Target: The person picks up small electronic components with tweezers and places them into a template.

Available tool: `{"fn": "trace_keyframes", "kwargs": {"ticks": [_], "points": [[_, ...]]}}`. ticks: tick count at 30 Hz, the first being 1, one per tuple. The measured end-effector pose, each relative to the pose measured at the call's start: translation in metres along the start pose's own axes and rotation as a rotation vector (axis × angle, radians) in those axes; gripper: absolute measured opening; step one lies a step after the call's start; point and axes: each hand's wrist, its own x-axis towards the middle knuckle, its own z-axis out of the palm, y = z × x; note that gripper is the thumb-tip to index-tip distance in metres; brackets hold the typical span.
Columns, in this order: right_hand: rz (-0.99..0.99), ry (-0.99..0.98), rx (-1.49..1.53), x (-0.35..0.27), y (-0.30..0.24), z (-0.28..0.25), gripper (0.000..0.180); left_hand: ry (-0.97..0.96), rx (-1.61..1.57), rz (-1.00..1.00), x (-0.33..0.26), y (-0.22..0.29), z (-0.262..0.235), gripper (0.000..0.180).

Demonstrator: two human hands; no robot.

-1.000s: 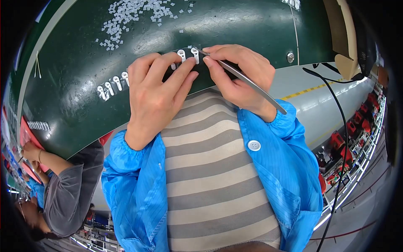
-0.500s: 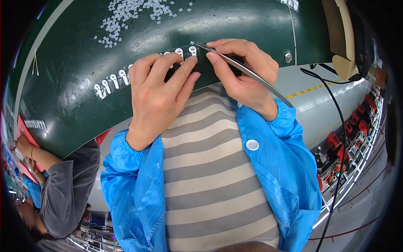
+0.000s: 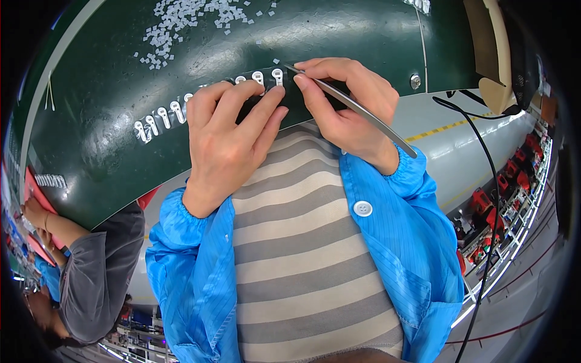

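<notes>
My right hand [image 3: 357,112] is closed around a pair of metal tweezers [image 3: 363,112], held between thumb and fingers. Their tips lie just right of a lone small pale square [image 3: 276,60] on the green table, with a slight gap between. My left hand [image 3: 227,124] is spread palm down over a row of small white tag-like parts with round heads, seemingly on a clear strip. Its index fingertip touches the lower end of the rightmost white part [image 3: 277,75]. Several more white parts [image 3: 163,115] show left of this hand; the middle of the row is hidden under it.
A loose scatter of small pale squares [image 3: 175,27] covers the far left of the green table [image 3: 339,30]. A cardboard box [image 3: 487,48] stands at the far right, near a black cable [image 3: 484,151]. Another person's arm [image 3: 60,227] reaches the table's left end.
The tweezer tips have drawn back slightly to the right and down, away from the lone pale square, which lies on the table. My left hand stays nearly still.
</notes>
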Motion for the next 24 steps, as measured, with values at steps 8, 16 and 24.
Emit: {"fn": "trace_keyframes", "kwargs": {"ticks": [8,16,24], "points": [[0.200,-0.107,0.333,0.021,0.025,-0.023,0.014,-0.007,0.023,0.012,0.000,0.000,0.000,0.030],[-0.631,-0.430,0.576,0.081,0.072,-0.023,0.010,-0.013,0.052,0.015,-0.001,-0.001,0.001,0.028],[-0.200,-0.701,0.650,0.080,0.055,-0.032,0.011,-0.013,0.054,0.027,-0.001,0.000,0.001,0.028]]}}
